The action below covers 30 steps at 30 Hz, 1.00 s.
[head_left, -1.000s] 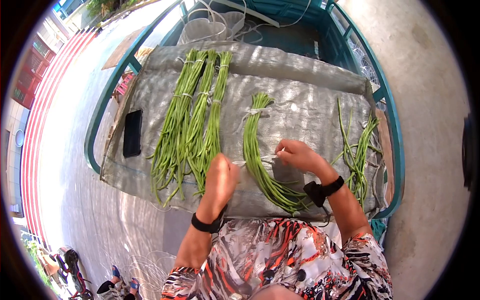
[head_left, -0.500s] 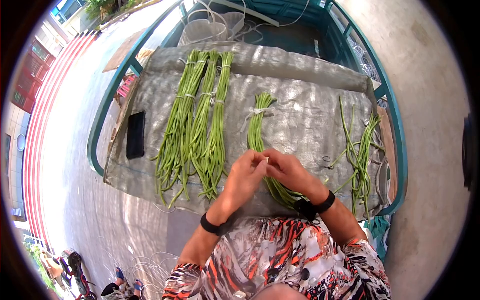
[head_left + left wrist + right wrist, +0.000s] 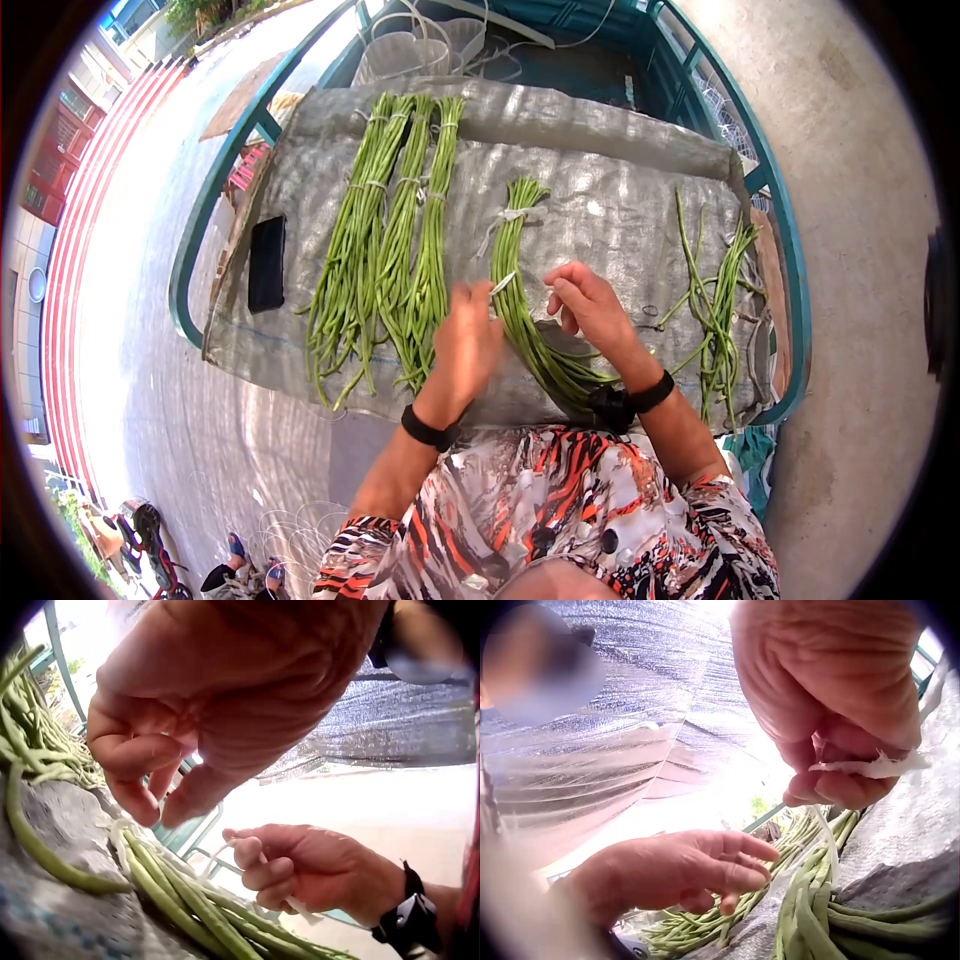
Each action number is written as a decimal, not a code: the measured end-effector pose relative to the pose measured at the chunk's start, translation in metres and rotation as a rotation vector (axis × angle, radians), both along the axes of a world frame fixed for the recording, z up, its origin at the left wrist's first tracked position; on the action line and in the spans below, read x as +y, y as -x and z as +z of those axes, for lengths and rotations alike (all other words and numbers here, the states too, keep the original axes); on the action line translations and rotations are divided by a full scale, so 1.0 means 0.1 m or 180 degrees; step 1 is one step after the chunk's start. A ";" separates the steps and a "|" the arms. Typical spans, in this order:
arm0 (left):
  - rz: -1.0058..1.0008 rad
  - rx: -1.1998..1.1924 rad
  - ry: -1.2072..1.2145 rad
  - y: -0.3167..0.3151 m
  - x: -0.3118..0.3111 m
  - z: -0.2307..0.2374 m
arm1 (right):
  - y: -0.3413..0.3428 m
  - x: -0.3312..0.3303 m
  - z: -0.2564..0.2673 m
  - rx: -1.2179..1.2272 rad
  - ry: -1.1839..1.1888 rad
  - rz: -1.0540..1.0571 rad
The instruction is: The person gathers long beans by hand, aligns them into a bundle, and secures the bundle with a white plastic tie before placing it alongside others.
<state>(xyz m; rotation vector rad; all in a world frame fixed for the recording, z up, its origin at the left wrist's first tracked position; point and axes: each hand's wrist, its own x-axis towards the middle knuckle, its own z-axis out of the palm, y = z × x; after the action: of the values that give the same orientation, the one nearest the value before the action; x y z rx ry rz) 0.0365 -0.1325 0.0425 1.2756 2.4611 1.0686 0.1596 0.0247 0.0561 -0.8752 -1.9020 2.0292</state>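
A curved bundle of long green beans [image 3: 520,330] lies on the grey sheet, tied near its top with a white strip [image 3: 521,214]. Lower down, a second white strip [image 3: 503,283] crosses the bundle. My right hand [image 3: 592,305] is just right of the beans; in the right wrist view its curled fingers pinch the torn, frayed end of that second strip [image 3: 862,766]. To the left of the bundle is my left hand [image 3: 467,345], blurred in the head view. Its fingers [image 3: 742,862] are loosely bent with nothing between them in the right wrist view.
Several tied bean bundles [image 3: 385,240] lie to the left, beside a black phone [image 3: 266,264]. Loose beans [image 3: 718,310] spread at the right. A teal cart rail [image 3: 790,290] frames the grey sheet [image 3: 600,180]; white buckets [image 3: 405,58] stand behind.
The hands, first apart with the strip stretched between them, came together over the bundle. Now they have parted, the left moving left and the right moving right.
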 end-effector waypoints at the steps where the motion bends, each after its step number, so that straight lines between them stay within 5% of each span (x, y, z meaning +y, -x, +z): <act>1: -0.0094 0.0089 0.0329 0.01 -0.04 0.01 | -0.02 -0.01 0.01 -0.0028 0.0003 0.0027; 10: -0.0294 -0.0189 -0.0140 0.23 -0.04 -0.22 | -0.20 0.00 0.19 -0.0157 -0.0330 0.0131; 13: -0.0007 -0.0792 -0.0220 0.25 -0.02 -0.18 | -0.26 0.00 0.12 -0.0131 -0.0716 0.0070; 16: 0.0549 -0.2251 -0.0971 0.10 0.06 0.05 | -0.24 -0.01 0.07 -0.0360 -0.1529 0.0488; 19: 0.0148 -0.2781 -0.0849 0.07 0.11 0.09 | -0.14 -0.11 0.07 -0.0310 -0.1647 0.0407; 22: -0.0449 -0.1323 -0.0547 0.06 0.18 0.07 | -0.03 -0.24 0.16 -0.0068 -0.1784 0.0268; 26: -0.1392 -0.0538 -0.0194 0.08 0.23 -0.17 | 0.06 -0.26 0.17 0.0294 -0.1857 0.0313; 30: -0.1227 -0.0837 -0.0514 0.08 0.28 -0.25 | 0.08 -0.26 0.34 0.0212 -0.1104 -0.0020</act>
<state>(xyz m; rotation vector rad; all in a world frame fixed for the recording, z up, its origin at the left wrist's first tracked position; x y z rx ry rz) 0.0288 -0.1047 0.0177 1.4693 1.8735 1.2498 0.1518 -0.0015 0.0898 -0.7137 -2.1200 1.6292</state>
